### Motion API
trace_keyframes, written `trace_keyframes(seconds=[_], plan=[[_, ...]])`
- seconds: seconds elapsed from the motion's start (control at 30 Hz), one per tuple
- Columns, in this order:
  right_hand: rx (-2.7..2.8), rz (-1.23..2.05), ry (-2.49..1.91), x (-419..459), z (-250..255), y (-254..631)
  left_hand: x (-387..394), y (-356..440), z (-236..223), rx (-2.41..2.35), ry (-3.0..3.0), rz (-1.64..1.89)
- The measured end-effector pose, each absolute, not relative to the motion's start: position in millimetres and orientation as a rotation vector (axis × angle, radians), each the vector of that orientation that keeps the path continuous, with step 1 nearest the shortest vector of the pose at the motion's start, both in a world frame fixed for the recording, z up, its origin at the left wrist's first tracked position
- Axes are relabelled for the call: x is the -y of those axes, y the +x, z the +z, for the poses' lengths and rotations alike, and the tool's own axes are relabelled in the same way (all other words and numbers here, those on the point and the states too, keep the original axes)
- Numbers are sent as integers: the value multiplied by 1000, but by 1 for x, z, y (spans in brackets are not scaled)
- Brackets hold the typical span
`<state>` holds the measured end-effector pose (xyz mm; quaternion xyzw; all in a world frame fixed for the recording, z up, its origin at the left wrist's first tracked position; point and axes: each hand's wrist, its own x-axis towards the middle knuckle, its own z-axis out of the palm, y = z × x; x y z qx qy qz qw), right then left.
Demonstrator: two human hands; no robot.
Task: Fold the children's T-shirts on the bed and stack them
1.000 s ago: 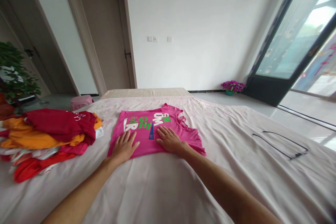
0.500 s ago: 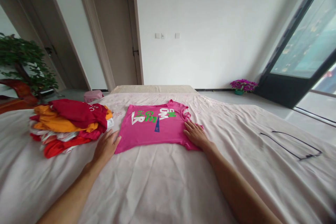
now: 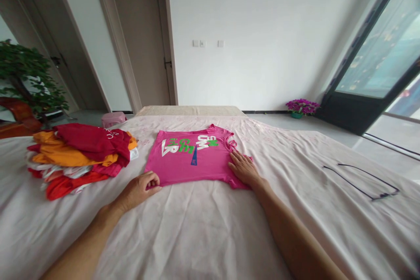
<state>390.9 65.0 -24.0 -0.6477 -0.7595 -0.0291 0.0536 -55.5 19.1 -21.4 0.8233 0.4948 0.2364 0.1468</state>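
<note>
Lying spread out on a wrinkled pale cloth [image 3: 210, 232], a pink T-shirt [image 3: 210, 168] sits in the middle of the scene, its neckline to the right and its hem to the left. White and green lettering and a narrow blue shape are printed across its front.

A person's bare arms reach in from the near edge. The left hand [image 3: 141, 188] has its fingers curled and its thumb drawn in against them, pinching the shirt's near left corner. The right hand [image 3: 244, 168] grasps nothing; it rests palm down, fingers extended, on the shirt near the collar and the near sleeve.

To the left, just beyond the left hand, is a loose pile of clothes [image 3: 88, 144] in dark red, orange, bright red and white. Well apart on the right, a pair of glasses [image 3: 384, 195] lies with its arms unfolded.

Farther off are a pink stool [image 3: 113, 119] at left, purple flowers [image 3: 302, 106] in a green pot [image 3: 296, 115] at right, and a white wall [image 3: 256, 22] behind.
</note>
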Motion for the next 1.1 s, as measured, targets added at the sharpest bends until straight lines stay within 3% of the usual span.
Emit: trace_keyframes(seconds=[0.33, 0.5, 0.77, 1.1], plan=[[2186, -103, -2075, -64, -26, 397, -28, -95, -15, -1596, 1999, 702], [2073, -162, -1888, -54, -4, 393, -15, -71, 2, -1576, 2343, 812], [2438, 135, -1337, -21, 29, 335, -1, -56, 6, -1533, 2659, 636], [2371, 190, -1448, -25, 8, 327, -7, -66, 3, -1628, 2639, 711]])
